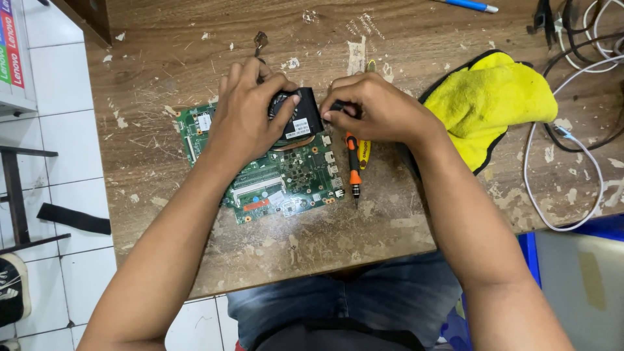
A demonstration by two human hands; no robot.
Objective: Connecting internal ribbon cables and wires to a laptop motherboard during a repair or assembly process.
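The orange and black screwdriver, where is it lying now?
In the head view, the orange and black screwdriver lies on the wooden table, just right of the green circuit board and below the right hand.

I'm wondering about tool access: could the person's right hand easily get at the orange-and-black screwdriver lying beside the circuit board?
Probably yes. The right hand rests just above the screwdriver, whose shaft lies uncovered on the wooden table beside the green circuit board; nothing blocks it.
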